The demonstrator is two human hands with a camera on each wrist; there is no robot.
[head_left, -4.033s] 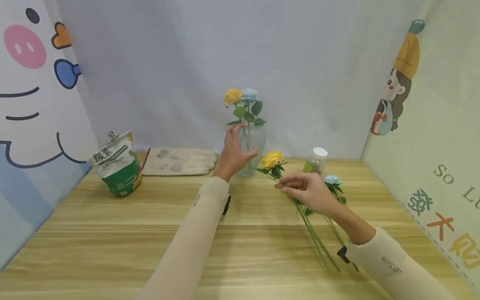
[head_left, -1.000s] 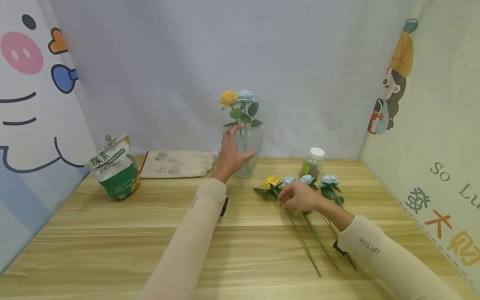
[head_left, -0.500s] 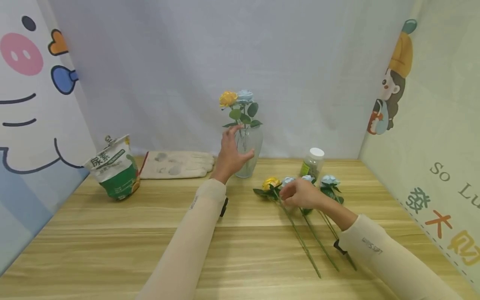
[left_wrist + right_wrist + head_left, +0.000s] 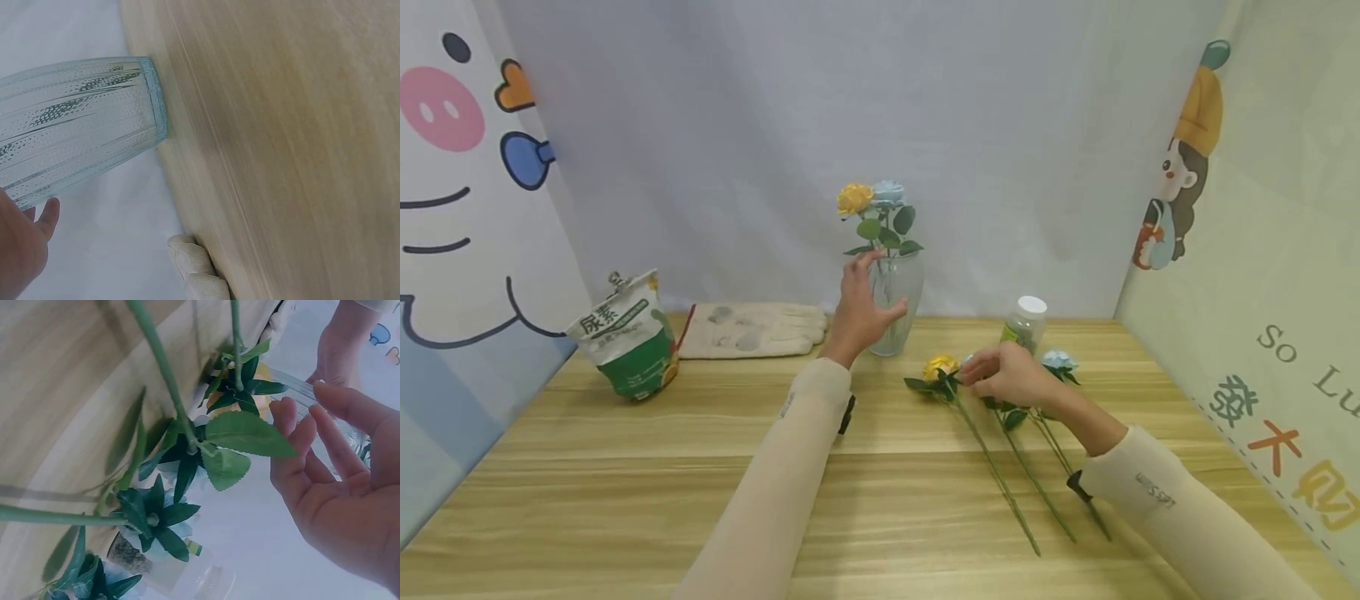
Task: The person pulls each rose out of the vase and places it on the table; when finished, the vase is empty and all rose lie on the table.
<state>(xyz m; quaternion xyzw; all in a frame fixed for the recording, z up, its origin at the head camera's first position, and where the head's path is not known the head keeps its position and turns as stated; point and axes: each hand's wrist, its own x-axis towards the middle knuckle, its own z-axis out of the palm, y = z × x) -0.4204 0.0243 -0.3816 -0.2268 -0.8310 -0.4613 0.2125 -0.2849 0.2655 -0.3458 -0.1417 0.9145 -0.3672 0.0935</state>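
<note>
My left hand [image 4: 865, 308] holds the clear glass vase [image 4: 901, 292] at its left side, fingers up near the rim and thumb across the front. In the vase stand a yellow rose [image 4: 854, 199] and a light blue rose [image 4: 888, 194] with green leaves. My right hand [image 4: 1011, 377] hovers over the cut roses on the table, its fingers loosely bent with nothing between them. Beside its fingertips lies another yellow rose [image 4: 940, 367]. Several light blue roses lie to the right, partly hidden by the hand; one blue rose [image 4: 1059, 360] shows beyond it.
Behind the right hand stands a small jar [image 4: 1027, 323] with a white lid. A pair of cloth gloves [image 4: 752, 329] lies left of the vase, and a clipped green-and-white bag [image 4: 632, 337] stands farther left. Printed curtains close in the wooden table [image 4: 625, 492].
Four seconds ago my right hand held the yellow rose raised by its stem; the rose now lies on the table, released. Since then that hand has lifted slightly. My left hand stays on the vase.
</note>
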